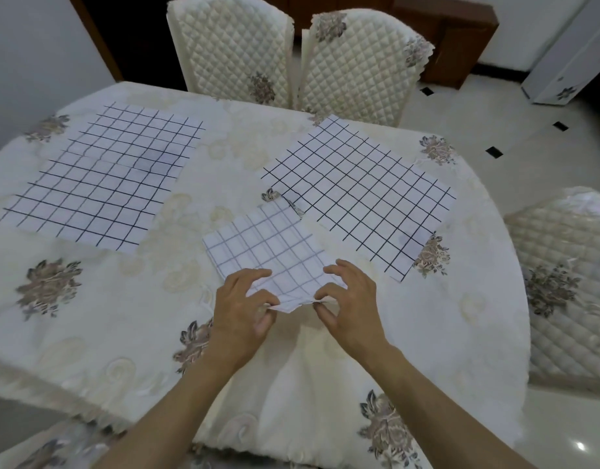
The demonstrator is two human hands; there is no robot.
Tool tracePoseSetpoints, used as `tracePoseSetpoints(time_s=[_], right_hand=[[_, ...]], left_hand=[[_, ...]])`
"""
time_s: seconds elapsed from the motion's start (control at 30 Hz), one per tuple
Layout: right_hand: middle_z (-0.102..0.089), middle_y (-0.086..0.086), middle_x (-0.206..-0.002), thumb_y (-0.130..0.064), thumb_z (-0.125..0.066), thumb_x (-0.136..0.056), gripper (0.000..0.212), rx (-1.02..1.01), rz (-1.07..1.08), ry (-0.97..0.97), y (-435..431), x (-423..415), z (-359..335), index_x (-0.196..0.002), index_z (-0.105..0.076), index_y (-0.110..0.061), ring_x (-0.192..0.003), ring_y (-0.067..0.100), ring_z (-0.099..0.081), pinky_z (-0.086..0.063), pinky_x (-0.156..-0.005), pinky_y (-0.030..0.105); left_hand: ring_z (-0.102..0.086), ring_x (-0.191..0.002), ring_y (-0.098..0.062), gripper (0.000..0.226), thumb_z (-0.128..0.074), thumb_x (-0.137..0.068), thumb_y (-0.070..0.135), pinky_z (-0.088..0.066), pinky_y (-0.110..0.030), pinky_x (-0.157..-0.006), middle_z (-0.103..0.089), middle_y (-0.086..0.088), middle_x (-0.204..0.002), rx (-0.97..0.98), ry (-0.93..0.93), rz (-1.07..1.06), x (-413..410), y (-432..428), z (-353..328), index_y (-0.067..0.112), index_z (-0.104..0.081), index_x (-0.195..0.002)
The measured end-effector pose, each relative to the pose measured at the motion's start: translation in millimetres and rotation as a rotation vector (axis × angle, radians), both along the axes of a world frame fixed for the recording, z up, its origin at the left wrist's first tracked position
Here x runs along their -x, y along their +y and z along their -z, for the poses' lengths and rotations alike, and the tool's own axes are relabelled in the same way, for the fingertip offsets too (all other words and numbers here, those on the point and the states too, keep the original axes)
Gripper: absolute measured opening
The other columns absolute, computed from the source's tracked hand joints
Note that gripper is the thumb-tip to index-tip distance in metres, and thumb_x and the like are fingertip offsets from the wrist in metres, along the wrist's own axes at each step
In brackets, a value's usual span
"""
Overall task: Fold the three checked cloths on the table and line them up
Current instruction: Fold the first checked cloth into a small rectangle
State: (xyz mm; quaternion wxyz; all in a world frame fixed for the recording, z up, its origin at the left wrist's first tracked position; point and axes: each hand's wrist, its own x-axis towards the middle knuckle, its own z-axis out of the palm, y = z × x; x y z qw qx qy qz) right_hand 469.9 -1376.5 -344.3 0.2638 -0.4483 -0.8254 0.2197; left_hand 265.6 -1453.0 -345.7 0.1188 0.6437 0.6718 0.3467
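Note:
Three white cloths with a dark grid lie on the table (98, 326). The left cloth (102, 177) is spread flat at the far left. The right cloth (359, 198) is spread flat at the far right, turned at an angle. Between them, nearer to me, lies the middle cloth (268, 252), folded to a smaller size. My left hand (241, 313) pinches its near edge between thumb and fingers. My right hand (349, 306) pinches the same near edge just to the right, fingers spread over the cloth's corner.
The table wears a cream floral tablecloth. Two quilted chairs (291, 55) stand at the far side and another chair (569, 282) at the right. The table's near edge runs just below my forearms. Tiled floor (528, 137) shows at the right.

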Motion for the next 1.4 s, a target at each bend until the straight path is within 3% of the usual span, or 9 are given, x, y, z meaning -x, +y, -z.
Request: tracePoseSetpoints(time_s=[0.17,0.3,0.43,0.67,0.93,1.03,1.13,1.27,1.4], right_hand=[[-0.059,-0.003,-0.126,-0.015,-0.082,-0.073,0.020,0.032,0.030,-0.046,-5,-13,6,-0.080,-0.067,-0.026,-0.134,0.021,-0.044,-0.031,-0.105,0.043],[-0.060,-0.004,-0.122,-0.011,-0.081,-0.072,0.021,0.048,0.050,-0.055,-7,-21,13,-0.079,-0.068,-0.026,-0.131,0.021,-0.047,-0.030,-0.103,0.039],[-0.063,-0.003,-0.119,-0.011,-0.083,-0.073,0.020,0.080,0.048,-0.036,-8,-24,16,-0.079,-0.070,-0.024,-0.127,0.023,-0.051,-0.039,-0.099,0.051],[-0.061,-0.011,-0.119,-0.018,-0.079,-0.078,0.015,0.199,0.044,0.126,-9,-18,19,-0.081,-0.071,-0.030,-0.124,0.007,-0.048,-0.040,-0.101,0.050],[-0.048,-0.007,-0.139,-0.042,-0.086,-0.064,0.053,0.267,-0.094,0.005,5,-12,36,-0.113,-0.068,-0.034,-0.129,0.007,-0.040,-0.025,-0.106,0.018],[-0.045,-0.002,-0.144,-0.059,-0.076,-0.062,0.062,0.274,-0.137,-0.028,11,-9,42,-0.118,-0.066,-0.035,-0.133,0.018,-0.040,-0.034,-0.107,0.035],[-0.043,0.010,-0.147,-0.066,-0.066,-0.066,0.069,0.180,-0.177,-0.154,19,-4,50,-0.125,-0.062,-0.030,-0.133,0.031,-0.042,-0.037,-0.102,0.046],[-0.038,0.014,-0.150,-0.051,-0.080,-0.067,0.068,0.080,-0.194,-0.282,25,5,62,-0.127,-0.052,-0.033,-0.136,0.037,-0.038,-0.039,-0.099,0.053],[-0.033,0.011,-0.154,-0.054,-0.080,-0.068,0.065,0.094,-0.203,-0.398,30,8,73,-0.124,-0.053,-0.036,-0.140,0.034,-0.031,-0.039,-0.100,0.050]], left_hand=[[-0.048,-0.120,-0.019,0.012,-0.074,-0.074,0.014,-0.040,-0.040,-0.097,-0.061,0.008,-0.125,0.013,-0.171,-0.146,20,-22,-3,0.024,-0.072,-0.080],[-0.043,-0.125,-0.012,0.013,-0.078,-0.082,0.018,-0.034,-0.019,-0.100,-0.059,0.012,-0.128,0.045,-0.296,-0.248,34,-36,-8,0.029,-0.071,-0.081],[-0.042,-0.128,-0.006,0.009,-0.075,-0.085,0.022,-0.047,-0.032,-0.084,-0.060,0.016,-0.127,0.106,-0.406,-0.296,48,-49,-7,0.030,-0.071,-0.083],[-0.050,-0.120,-0.014,0.006,-0.077,-0.083,0.017,-0.040,-0.029,-0.090,-0.064,0.018,-0.122,0.204,-0.531,-0.336,66,-61,4,0.022,-0.073,-0.083],[-0.054,-0.118,-0.013,0.007,-0.080,-0.081,0.015,-0.039,-0.025,-0.089,-0.066,0.016,-0.121,0.231,-0.651,-0.361,76,-64,9,0.020,-0.076,-0.083],[-0.059,-0.107,-0.010,0.009,-0.081,-0.074,0.029,-0.039,-0.028,-0.085,-0.067,0.016,-0.120,0.215,-0.705,-0.370,79,-64,10,0.023,-0.076,-0.080],[-0.060,-0.087,-0.013,0.009,-0.081,-0.079,0.016,-0.041,-0.034,-0.079,-0.067,0.015,-0.121,0.245,-0.788,-0.395,81,-63,15,0.021,-0.077,-0.084],[-0.063,-0.100,-0.033,0.027,-0.082,-0.078,0.023,-0.044,-0.037,-0.077,-0.066,0.013,-0.124,0.283,-0.786,-0.419,85,-62,21,0.025,-0.075,-0.104],[-0.064,-0.097,-0.030,0.029,-0.078,-0.081,0.017,-0.043,-0.034,-0.071,-0.069,0.006,-0.117,0.291,-0.805,-0.440,85,-59,18,0.030,-0.074,-0.107]])
